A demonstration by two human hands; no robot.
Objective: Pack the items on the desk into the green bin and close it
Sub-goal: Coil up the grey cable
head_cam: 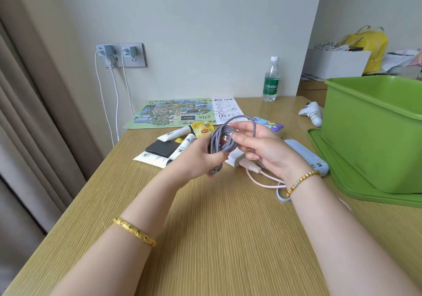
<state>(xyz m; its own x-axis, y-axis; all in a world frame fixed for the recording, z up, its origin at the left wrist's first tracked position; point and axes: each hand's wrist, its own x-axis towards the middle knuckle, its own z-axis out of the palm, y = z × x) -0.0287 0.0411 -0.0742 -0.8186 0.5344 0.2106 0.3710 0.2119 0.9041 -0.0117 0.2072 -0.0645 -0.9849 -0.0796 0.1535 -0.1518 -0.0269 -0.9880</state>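
Left of the green bin [374, 133], above the desk [205, 238], you are gripping the coiled grey cable [222, 139] in your left hand [201, 161] while your right hand [262, 149] is pinching its loops, likely keeping them tidy for packing.

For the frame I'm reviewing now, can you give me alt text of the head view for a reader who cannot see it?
Over a wooden desk, the left hand and right hand hold a coiled grey braided cable. An open green bin stands at right on its lid; tubes, a tea bag, a map and a water bottle lie beyond.
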